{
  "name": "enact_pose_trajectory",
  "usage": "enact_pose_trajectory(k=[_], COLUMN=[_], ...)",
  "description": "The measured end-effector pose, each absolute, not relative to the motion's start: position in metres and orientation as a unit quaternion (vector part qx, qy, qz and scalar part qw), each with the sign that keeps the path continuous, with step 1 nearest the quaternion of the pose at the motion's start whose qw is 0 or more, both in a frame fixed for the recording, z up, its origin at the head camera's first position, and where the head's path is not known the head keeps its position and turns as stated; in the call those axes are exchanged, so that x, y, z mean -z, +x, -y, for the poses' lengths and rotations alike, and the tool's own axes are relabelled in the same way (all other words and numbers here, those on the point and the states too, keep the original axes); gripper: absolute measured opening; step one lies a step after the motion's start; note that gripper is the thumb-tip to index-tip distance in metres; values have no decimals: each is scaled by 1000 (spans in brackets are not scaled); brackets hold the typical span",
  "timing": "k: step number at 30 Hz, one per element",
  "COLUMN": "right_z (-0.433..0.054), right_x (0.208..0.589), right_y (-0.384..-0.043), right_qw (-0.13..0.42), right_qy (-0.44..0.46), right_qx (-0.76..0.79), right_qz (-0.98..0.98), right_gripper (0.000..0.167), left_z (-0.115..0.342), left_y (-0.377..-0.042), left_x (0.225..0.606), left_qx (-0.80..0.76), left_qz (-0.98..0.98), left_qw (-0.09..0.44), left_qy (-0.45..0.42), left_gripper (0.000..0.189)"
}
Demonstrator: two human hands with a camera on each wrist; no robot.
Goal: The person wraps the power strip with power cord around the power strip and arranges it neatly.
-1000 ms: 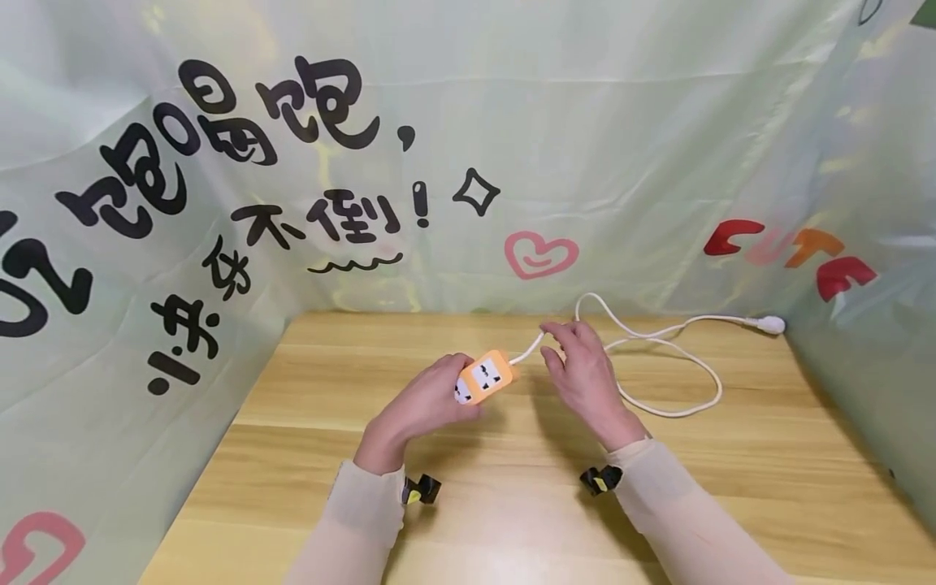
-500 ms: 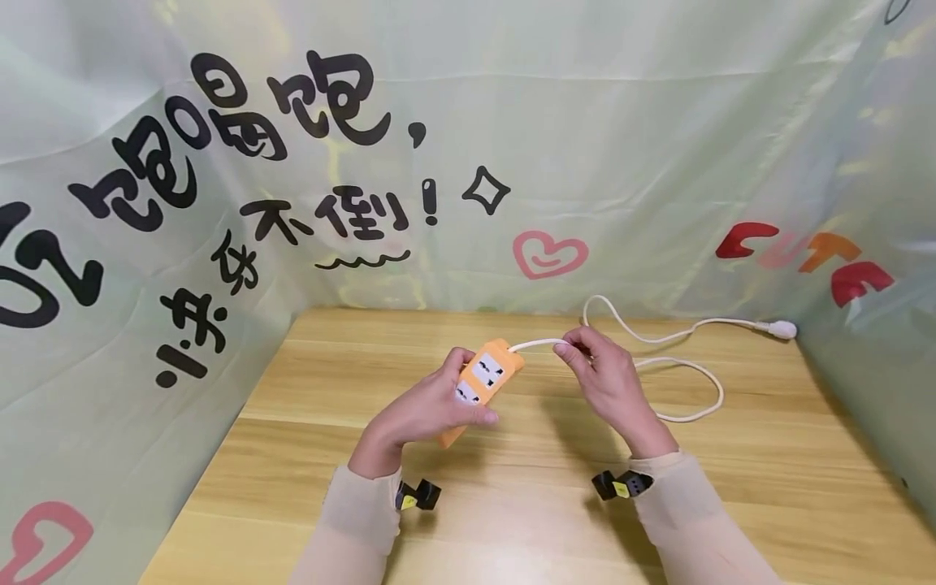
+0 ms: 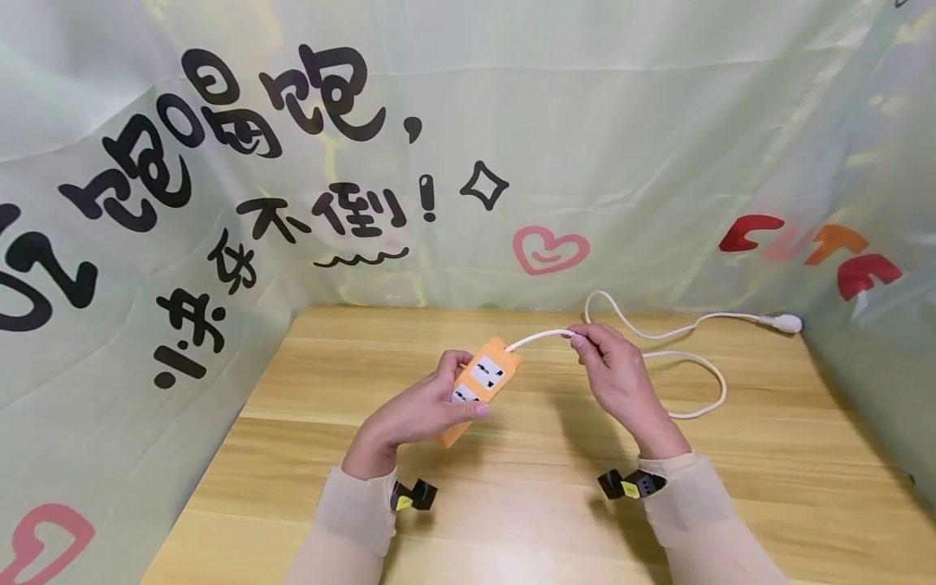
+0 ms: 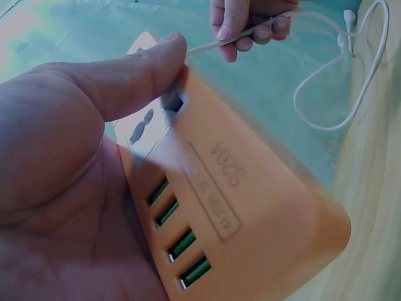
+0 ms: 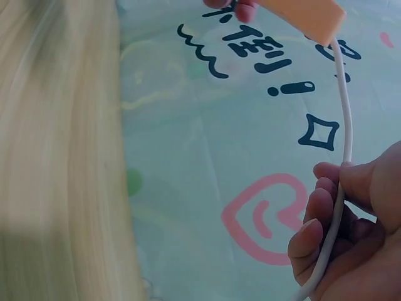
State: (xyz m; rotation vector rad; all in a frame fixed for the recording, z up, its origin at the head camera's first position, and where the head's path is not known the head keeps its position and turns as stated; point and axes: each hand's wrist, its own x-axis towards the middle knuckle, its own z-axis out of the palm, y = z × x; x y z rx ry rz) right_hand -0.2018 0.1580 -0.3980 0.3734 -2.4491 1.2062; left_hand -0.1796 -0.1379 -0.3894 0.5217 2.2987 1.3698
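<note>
An orange power strip (image 3: 504, 360) with white socket faces is gripped by my left hand (image 3: 417, 410), tilted above the wooden table. Several green-lined USB ports line its side in the left wrist view, where the thumb lies over the socket face of the strip (image 4: 250, 188). From its far end a white cord (image 3: 537, 335) arches across to my right hand (image 3: 617, 374), which pinches it between thumb and fingers. The right wrist view shows the cord (image 5: 344, 113) running down past the curled fingers. Beyond that hand the cord loops over the table.
The cord's white plug (image 3: 787, 323) lies at the table's back right corner, close to the fabric wall. Printed cloth (image 3: 643, 162) with black lettering and a pink heart encloses the wooden table (image 3: 526, 504) at the back and sides.
My right hand has taken hold of the cord near the strip and drawn it to the right. The left hand has tilted the strip, so more of its length shows.
</note>
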Motion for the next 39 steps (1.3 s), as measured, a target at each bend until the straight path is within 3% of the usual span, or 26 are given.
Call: enact_pose_trajectory(k=[9, 20, 32, 39], right_z=[-167, -174, -174, -172], right_x=[391, 375, 373, 382], right_y=[-201, -192, -188, -196], right_qw=[175, 99, 98, 9], right_qy=[113, 96, 99, 137], right_qx=[-487, -575, -538, -450], right_qz=[848, 806, 831, 882], right_gripper=[21, 24, 25, 25], left_z=[143, 149, 154, 154], left_y=[-183, -184, -183, -181], left_x=[389, 388, 385, 383], left_qx=[-496, -509, -483, -441], left_qz=[-823, -810, -841, -834], left_qw=[174, 163, 126, 147], left_qy=[217, 242, 210, 298], left_gripper=[40, 40, 32, 34])
